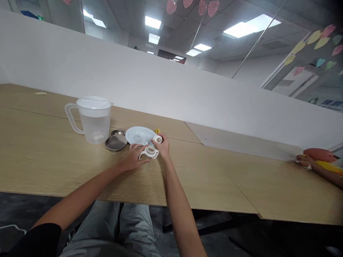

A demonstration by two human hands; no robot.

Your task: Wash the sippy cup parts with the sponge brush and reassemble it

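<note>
Two bare forearms reach forward from the lower edge of the view onto a pale wood-grain surface (53, 150), both angled inward so that the hands nearly meet at the centre. The left hand (134, 158) lies palm-down, fingers curled over the looped ring (149, 153), one of two white ring pieces, and appears to hold it against the surface. The right hand (163, 147) is raised with fingers closed on the small ring (158, 139), the second piece, held just above the first.

Also on the surface, beyond the hands: one plate (138, 134), white, which the small ring overlaps in view; one steel dish (116, 141), just beside it; one lidded plastic pitcher (93, 121), holding clear liquid; and one yellow item (157, 131), partly hidden behind the plate. At the right edge, a co-worker's hand (302, 160) grips a small white object, near a blurred orange-red item (319, 155).
</note>
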